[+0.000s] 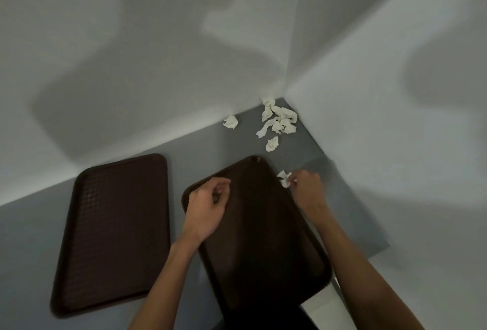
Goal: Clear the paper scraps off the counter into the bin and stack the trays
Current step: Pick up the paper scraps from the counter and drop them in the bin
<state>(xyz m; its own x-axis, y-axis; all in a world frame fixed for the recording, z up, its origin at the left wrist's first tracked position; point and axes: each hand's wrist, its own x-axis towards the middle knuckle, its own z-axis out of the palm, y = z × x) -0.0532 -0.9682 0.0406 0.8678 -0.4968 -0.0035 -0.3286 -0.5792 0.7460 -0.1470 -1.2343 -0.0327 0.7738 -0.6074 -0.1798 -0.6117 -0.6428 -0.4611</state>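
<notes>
Two dark brown trays lie on the grey counter (216, 145). The left tray (116, 232) lies flat. The right tray (258, 237) is angled, and its near end reaches past the counter's front edge. My left hand (208, 203) hovers over the right tray's far left rim with its fingers curled, and nothing shows in them. My right hand (307, 187) is just past that tray's right rim and pinches a small white paper scrap (284, 179). Several crumpled scraps (280, 121) lie in the back corner, one more (231, 122) by the back wall, another (272, 144) nearer the tray.
White walls close the counter at the back and right and meet in a corner (286, 87). The counter's front edge (369, 258) runs diagonally at the lower right. A dark shape (305, 319) shows below the right tray's near end; what it is I cannot tell.
</notes>
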